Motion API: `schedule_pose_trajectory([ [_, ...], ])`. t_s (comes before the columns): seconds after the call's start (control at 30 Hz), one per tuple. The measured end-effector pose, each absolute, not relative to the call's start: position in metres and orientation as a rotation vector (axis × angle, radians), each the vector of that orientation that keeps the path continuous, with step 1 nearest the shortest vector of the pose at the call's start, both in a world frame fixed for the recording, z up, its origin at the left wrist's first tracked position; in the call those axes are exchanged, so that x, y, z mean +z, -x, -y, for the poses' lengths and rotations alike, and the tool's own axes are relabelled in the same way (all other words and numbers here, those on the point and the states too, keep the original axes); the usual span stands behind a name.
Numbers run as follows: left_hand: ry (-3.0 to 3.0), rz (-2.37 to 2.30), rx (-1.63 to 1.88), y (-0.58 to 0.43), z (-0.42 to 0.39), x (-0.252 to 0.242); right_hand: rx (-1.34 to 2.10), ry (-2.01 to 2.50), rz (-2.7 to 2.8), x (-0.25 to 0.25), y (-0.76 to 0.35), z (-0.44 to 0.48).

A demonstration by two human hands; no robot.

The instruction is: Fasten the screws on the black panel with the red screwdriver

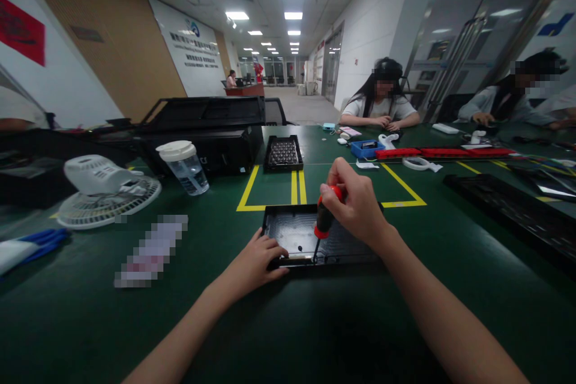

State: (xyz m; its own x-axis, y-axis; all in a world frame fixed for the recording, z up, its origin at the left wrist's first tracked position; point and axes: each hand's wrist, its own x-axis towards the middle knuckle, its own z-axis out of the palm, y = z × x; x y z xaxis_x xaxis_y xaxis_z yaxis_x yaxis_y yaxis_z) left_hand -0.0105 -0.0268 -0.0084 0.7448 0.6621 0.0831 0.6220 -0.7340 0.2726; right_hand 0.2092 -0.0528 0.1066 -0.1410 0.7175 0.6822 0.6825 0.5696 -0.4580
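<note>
A shallow black tray (297, 225) lies on the green table in front of me. My right hand (355, 201) is closed around a red-and-black screwdriver (324, 216), held upright with its tip down on a small metal part (297, 258) at the tray's near edge. My left hand (256, 261) rests with curled fingers on the tray's near left corner, pressing beside that part. A small dark speck, perhaps a screw, lies in the tray near the tip.
A black tray of screws (282, 153) sits beyond yellow floor-tape lines. To the left stand a plastic cup (184, 165), a white fan (105, 189) and a black case (202, 126). Two other people sit at the far right side, near a blue box (366, 147).
</note>
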Motion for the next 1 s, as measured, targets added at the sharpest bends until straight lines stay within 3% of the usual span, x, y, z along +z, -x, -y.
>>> schedule_pose_trajectory([
  [0.17,-2.729,-1.019,0.250,0.011,0.027,-0.010,0.380,0.999,1.903,0.105,-0.209,0.050],
  [0.47,-2.729,-1.021,0.251,0.009,0.028,-0.006,1.429,0.457,1.600,0.101,-0.205,0.042],
  [1.0,-2.725,-1.023,0.234,0.009,0.028,-0.007,1.580,0.253,1.489,0.095,-0.208,0.038],
])
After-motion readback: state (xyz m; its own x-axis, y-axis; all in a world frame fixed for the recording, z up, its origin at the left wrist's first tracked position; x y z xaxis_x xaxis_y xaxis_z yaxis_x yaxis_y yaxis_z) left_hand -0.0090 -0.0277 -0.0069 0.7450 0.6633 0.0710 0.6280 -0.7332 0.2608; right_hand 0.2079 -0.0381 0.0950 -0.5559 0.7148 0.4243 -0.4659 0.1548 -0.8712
